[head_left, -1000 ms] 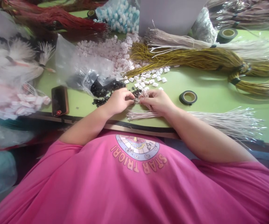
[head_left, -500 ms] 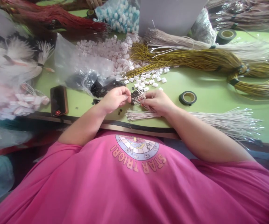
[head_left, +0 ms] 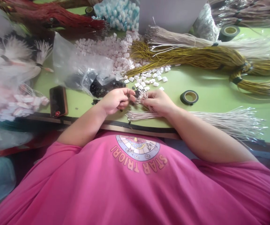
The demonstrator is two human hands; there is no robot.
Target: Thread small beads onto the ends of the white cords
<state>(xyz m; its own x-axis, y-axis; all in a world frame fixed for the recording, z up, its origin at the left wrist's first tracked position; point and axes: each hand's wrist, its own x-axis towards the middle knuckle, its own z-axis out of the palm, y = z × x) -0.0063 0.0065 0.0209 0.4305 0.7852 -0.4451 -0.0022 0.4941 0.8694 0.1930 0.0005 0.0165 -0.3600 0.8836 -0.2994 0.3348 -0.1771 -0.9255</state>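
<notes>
My left hand is curled, its fingertips pinched at the tips of a small fan of pale pink cords. What it pinches is too small to name. My right hand is closed on that same bunch of cords, holding it just above the green table. Small black beads lie scattered right behind my left hand. A long bundle of the same pale cords lies along the table's near edge under my right forearm.
A roll of dark tape sits right of my hands. White square pieces, a pink pile, a clear plastic bag, yellow cord bundles and a phone lie around. Feathers fill the far left.
My left hand drew back slightly from the cord tips and returned to them. The right hand kept its hold on the bunch; the camera shifted a little.
</notes>
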